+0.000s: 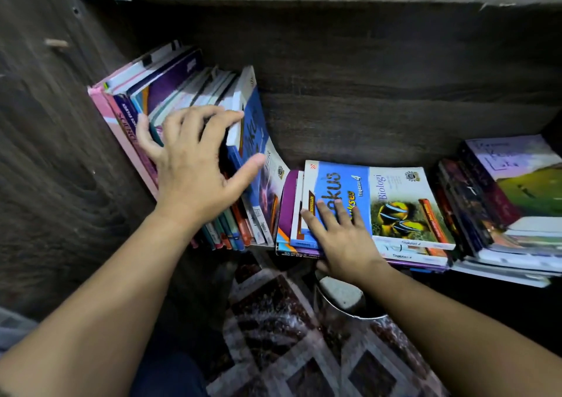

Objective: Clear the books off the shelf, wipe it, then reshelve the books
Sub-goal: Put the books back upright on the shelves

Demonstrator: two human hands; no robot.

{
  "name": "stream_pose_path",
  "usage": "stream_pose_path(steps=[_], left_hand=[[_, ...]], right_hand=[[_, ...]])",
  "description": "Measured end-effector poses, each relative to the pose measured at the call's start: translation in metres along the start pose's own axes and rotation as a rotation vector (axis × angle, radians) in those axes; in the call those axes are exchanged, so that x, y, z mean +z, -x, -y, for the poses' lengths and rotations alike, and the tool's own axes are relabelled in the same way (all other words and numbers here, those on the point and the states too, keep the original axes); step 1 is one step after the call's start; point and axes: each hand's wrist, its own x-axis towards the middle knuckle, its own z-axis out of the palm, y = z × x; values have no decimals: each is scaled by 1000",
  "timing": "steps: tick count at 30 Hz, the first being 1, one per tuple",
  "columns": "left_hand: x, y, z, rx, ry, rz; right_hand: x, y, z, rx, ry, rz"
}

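A row of books (170,92) leans against the left wall of the dark wooden shelf (380,98). My left hand (194,159) lies over their front edges, fingers curled onto them and thumb against the blue cover of the outermost, sagging book (254,117). A flat stack (395,253) lies in the middle of the shelf, topped by a blue "Fokus Biologi" book (392,196). My right hand (340,238) holds this stack at its front left corner, fingers flat on the top cover and thumb tucked under the stack's edge.
A second flat pile of books (511,202) lies at the shelf's right end. Below the shelf edge stands a metal bowl (328,311) with a grey sponge or cloth (340,293) in it, on a patterned rug (289,351).
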Motion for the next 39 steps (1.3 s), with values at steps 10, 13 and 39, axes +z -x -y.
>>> stream_pose_path(steps=[10, 13, 39], left_hand=[[10, -1, -12, -103, -60, -39], [12, 1, -14, -113, -52, -54], [-4, 7, 20, -6, 126, -125]], right_hand=[[-29, -3, -31, 166, -82, -393], [-13, 0, -19, 107, -81, -286], [-124, -48, 53, 533, -1104, -1119]])
